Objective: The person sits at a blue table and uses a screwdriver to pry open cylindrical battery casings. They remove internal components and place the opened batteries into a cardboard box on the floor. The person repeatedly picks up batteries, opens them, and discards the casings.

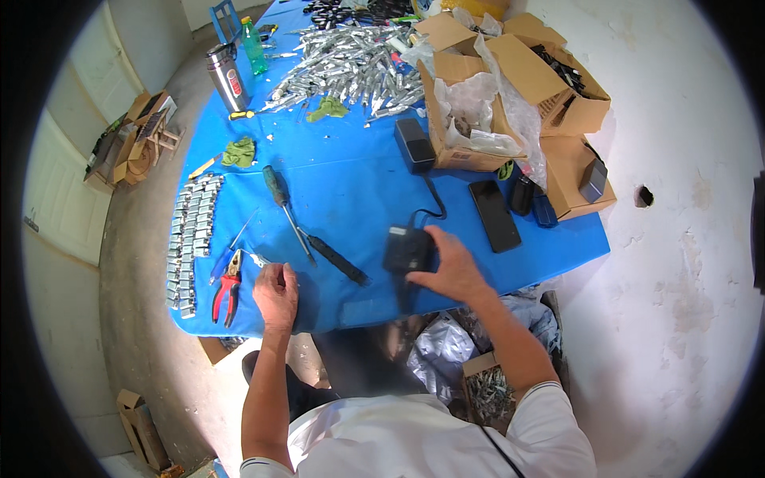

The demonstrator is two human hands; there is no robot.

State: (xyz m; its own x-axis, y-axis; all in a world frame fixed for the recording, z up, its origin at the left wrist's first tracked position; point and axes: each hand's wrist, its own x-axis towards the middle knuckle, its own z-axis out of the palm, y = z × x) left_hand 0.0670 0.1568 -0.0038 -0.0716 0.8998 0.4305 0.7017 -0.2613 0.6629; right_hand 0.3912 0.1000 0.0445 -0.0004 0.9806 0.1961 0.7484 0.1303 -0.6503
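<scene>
My right hand (pixel 453 267) grips a black boxy device (pixel 408 250), blurred, with a black cable (pixel 434 205) running from its top. The cable leads toward a dark rectangular block (pixel 414 146) farther back. My left hand (pixel 276 293) is closed at the table's near edge, with a small silvery piece (pixel 259 260) at its fingertips; whether it is pinched is unclear. Just left of that hand lie red-handled pliers (pixel 227 295) and a thin blue-handled screwdriver (pixel 223 263). Between my hands rest a green-handled screwdriver (pixel 276 187) and a black rod-shaped tool (pixel 339 259).
Rows of small metal parts (pixel 191 231) line the left side of the blue-covered table (pixel 335 215). At the back are a large silvery heap (pixel 343 68), a flask (pixel 227 80) and a green bottle (pixel 253 48). A phone (pixel 494 215) and open cardboard boxes (pixel 478 155) occupy the right.
</scene>
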